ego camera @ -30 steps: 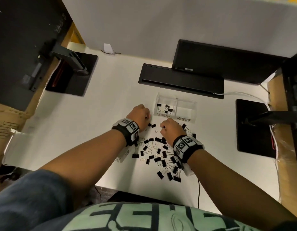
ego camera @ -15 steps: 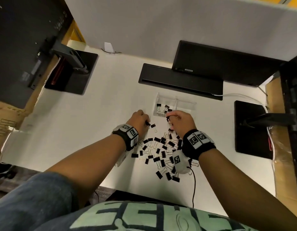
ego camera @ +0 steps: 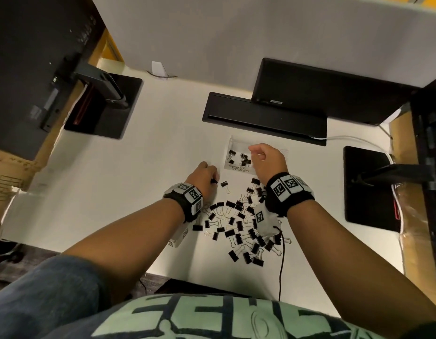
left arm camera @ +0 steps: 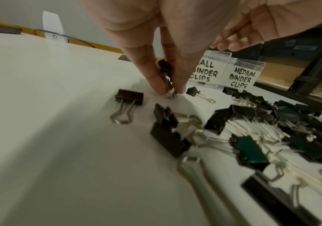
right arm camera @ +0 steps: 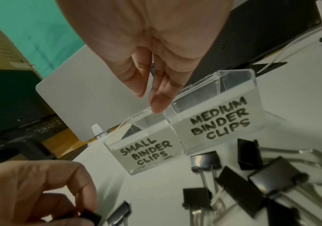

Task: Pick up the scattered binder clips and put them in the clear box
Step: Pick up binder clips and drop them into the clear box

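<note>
— Status of the hands?
— Left hand pinched a small binder clip on the tabletop; right hand, fingers loose, apparently empty, hovered over the clear box, small compartment.
— Next?
— Judged: lift that clip into the same compartment. The pile of binder clips lay near the front edge.

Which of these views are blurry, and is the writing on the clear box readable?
Head view: sharp, wide-angle bending at edges. Left wrist view: near binder clips smeared. Right wrist view: clear box labels crisp, left hand soft.
</note>
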### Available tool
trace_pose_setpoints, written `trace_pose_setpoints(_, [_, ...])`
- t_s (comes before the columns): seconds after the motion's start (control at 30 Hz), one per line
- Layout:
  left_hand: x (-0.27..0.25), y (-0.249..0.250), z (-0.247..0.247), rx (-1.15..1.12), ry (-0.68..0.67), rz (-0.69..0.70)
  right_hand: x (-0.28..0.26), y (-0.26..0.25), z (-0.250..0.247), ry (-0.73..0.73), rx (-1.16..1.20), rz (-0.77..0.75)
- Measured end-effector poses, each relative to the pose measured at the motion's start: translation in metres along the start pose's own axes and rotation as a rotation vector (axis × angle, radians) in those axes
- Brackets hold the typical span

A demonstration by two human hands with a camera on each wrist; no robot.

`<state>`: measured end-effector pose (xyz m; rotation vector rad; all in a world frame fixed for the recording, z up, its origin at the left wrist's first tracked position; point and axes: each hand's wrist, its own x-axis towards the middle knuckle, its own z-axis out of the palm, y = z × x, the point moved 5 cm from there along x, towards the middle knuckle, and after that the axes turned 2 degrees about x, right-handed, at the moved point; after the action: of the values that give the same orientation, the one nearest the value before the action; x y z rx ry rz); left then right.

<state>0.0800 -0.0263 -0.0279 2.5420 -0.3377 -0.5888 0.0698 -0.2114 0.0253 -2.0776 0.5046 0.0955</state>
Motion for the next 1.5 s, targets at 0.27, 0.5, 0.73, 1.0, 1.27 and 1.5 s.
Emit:
trace_pose_setpoints(0.27, [0.012, 0.016, -0.039, -0.285, 0.214, -0.083, -0.037, 0.029, 0.006, -0.122, -0.101, 0.004])
trace_pose_setpoints(0.5, [0.039, 0.056, -0.046, -0.344, 0.241, -0.015, -0.046, 0.055, 0.032, -0.256, -0.474, -0.025])
trace_pose_setpoints(0.73, [0.055, 0.077, -0.027, 0.004, 0.021, 0.098, -0.039, 0.058, 0.039, -0.219, -0.537, -0.036])
trace_pose_setpoints(1.0, [0.028, 0.073, -0.029, 0.029, 0.126, 0.222, -0.036, 0.057, 0.036, -0.162, -0.414, 0.004])
trace_pose_setpoints(1.27, [-0.009, 0.040, 0.004, 0.125, 0.013, 0.165, -0.036, 0.057, 0.018, -0.130, -0.008, 0.144])
trace_pose_setpoints(1.5, [-0.003, 0.024, 0.028, 0.404, -0.148, 0.242, -0.047, 0.047, 0.022, -0.328, -0.008, 0.185])
